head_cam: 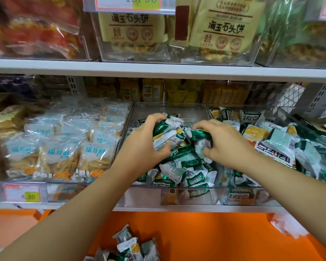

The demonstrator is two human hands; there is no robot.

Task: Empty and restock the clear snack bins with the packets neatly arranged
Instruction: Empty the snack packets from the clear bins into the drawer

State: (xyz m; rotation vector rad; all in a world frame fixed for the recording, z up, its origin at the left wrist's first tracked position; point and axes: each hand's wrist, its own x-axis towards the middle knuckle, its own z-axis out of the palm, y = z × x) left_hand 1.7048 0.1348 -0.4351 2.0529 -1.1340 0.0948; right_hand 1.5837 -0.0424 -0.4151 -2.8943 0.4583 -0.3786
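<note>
Obscured: the back row point(152, 90) of yellow packs behind the bins is dim and its print is illegible. The upper-left bin point(36, 29) is blurred.
Cut off: the upper price tag point(128, 2) is clipped by the top edge. A loose pile point(128, 247) of packets on the orange surface point(205, 232) is clipped by the bottom edge.
Packet count: the green-and-white packets point(188, 176) lie in an overlapping heap, so their number cannot be told.
Bin count: three clear bins stand along the front edge of the lower shelf point(177, 208).
Bin order: the centre bin point(145, 196), holding the heap, stands between the left bin point(73, 193) of spiral snacks and the right bin point(252, 196) of larger packets.
Hand count: two, both over the middle of the centre bin and near each other.
Left hand point(145, 140): the fingers and thumb are curled round a bundle of packets point(167, 132).
Right hand point(226, 142): the fingers and thumb are curled, gripping a cluster of packets point(201, 136).
Lower price tag point(23, 193): sits on the left bin's front, with its digits partly smeared.
</note>
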